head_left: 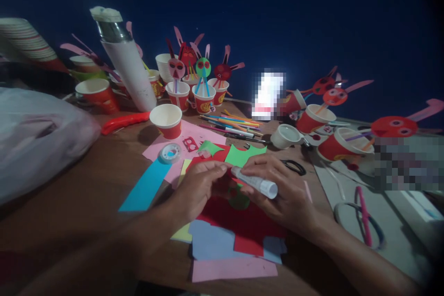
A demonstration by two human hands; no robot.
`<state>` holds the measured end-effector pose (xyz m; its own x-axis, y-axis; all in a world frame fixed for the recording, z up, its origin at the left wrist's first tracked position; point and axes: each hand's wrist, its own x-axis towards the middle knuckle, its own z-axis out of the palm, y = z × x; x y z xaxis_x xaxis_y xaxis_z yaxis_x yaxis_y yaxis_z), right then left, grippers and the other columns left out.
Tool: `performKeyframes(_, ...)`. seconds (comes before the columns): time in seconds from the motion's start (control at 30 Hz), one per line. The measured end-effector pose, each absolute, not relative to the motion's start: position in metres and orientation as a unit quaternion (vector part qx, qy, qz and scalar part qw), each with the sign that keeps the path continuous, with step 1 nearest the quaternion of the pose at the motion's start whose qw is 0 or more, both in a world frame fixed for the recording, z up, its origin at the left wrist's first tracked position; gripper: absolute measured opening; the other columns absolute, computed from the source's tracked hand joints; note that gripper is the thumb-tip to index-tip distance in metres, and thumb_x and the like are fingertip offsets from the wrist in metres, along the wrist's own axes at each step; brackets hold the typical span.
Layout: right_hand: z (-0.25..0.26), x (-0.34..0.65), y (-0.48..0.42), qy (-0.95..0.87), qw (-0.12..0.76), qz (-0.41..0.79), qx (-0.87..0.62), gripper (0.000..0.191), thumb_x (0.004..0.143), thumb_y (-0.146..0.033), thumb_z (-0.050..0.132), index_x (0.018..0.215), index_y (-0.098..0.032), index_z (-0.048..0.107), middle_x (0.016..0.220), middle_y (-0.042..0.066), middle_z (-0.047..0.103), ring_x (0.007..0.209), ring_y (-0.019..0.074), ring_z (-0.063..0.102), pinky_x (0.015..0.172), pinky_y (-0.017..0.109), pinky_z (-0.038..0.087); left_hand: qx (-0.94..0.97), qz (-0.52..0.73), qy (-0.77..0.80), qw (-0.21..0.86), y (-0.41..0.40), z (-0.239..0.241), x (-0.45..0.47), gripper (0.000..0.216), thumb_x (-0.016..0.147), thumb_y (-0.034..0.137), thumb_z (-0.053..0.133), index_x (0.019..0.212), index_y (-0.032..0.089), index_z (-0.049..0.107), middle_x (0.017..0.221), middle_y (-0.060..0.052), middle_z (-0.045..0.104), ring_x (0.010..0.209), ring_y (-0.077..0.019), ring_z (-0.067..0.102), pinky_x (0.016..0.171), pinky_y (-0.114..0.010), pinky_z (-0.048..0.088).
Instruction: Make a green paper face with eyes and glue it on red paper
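Observation:
My right hand (pixel 277 189) is wrapped round a white glue stick (pixel 256 182), its tip pointing left. My left hand (pixel 201 187) is pinched close to that tip; a small dark red bit shows at the fingertips, too small to make out. Below the hands a green paper circle (pixel 239 200) lies on red paper (pixel 249 222), partly hidden by my fingers. Light blue sheets (pixel 211 243) and a pink sheet (pixel 236 270) stick out beneath the red paper. Just beyond the hands are green paper scraps (pixel 243 153).
A tape roll (pixel 169 153) rests on a blue paper strip (pixel 145 189). Behind stand a paper cup (pixel 166 122), coloured sticks (pixel 236 122), a white tumbler (pixel 130 69) and cups with paper rabbit faces (pixel 203 68). Black scissors handles (pixel 294 167) lie right; a plastic bag (pixel 41 143) bulges left.

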<state>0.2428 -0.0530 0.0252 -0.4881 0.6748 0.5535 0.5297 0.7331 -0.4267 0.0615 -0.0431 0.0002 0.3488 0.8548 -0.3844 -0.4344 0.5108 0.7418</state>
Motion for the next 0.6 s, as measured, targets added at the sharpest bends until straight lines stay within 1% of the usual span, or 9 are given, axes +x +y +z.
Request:
performKeyframes(0.17,0.0231,0.2441,-0.0513,-0.861,0.362,0.081,-0.348,0.020,0.082,-0.023,0.061,0.101,-0.019,0.057,0.094,0.008,0.062,0.092,0.0180,0.060,0.075,0.029,0.051,0.241,0.426,0.363,0.793,-0.0432,-0.0005,0.0619,0.012,0.079,0.012,0.056,0.081,0.012,0.068,0.074,-0.006,0.067,0.067,-0.0149,0.062,0.056,-0.025,0.051)
performKeyframes(0.27,0.0225,0.2450,-0.0511,-0.860,0.357,0.068,-0.358,0.018,0.083,-0.024,0.059,0.101,-0.020,0.058,0.095,0.008,0.062,0.090,0.0183,0.061,0.073,0.029,0.052,0.224,0.427,0.360,0.799,-0.0435,0.0003,0.0619,0.015,0.080,0.012,0.055,0.085,0.011,0.069,0.083,-0.008,0.066,0.075,-0.0170,0.062,0.060,-0.027,0.052)
performKeyframes(0.37,0.0209,0.2460,-0.0507,-0.855,0.363,0.061,-0.366,0.018,0.083,-0.025,0.059,0.101,-0.021,0.058,0.096,0.009,0.062,0.089,0.0190,0.061,0.073,0.031,0.052,0.219,0.413,0.342,0.815,-0.0444,0.0014,0.0609,0.020,0.083,0.018,0.052,0.093,0.010,0.068,0.096,-0.011,0.065,0.083,-0.0185,0.061,0.068,-0.030,0.052)
performKeyframes(0.43,0.0193,0.2467,-0.0502,-0.853,0.368,0.057,-0.365,0.019,0.083,-0.024,0.059,0.102,-0.021,0.058,0.096,0.009,0.061,0.090,0.0195,0.061,0.073,0.032,0.052,0.215,0.402,0.326,0.828,-0.0447,0.0019,0.0601,0.024,0.085,0.023,0.051,0.097,0.011,0.067,0.103,-0.012,0.063,0.084,-0.0190,0.060,0.072,-0.032,0.051)
performKeyframes(0.6,0.0169,0.2482,-0.0490,-0.855,0.367,0.057,-0.361,0.022,0.084,-0.023,0.058,0.106,-0.022,0.055,0.098,0.009,0.060,0.092,0.0197,0.060,0.074,0.033,0.052,0.204,0.379,0.284,0.856,-0.0444,0.0034,0.0595,0.033,0.089,0.033,0.045,0.103,0.011,0.066,0.107,-0.013,0.062,0.090,-0.0194,0.058,0.079,-0.031,0.047)
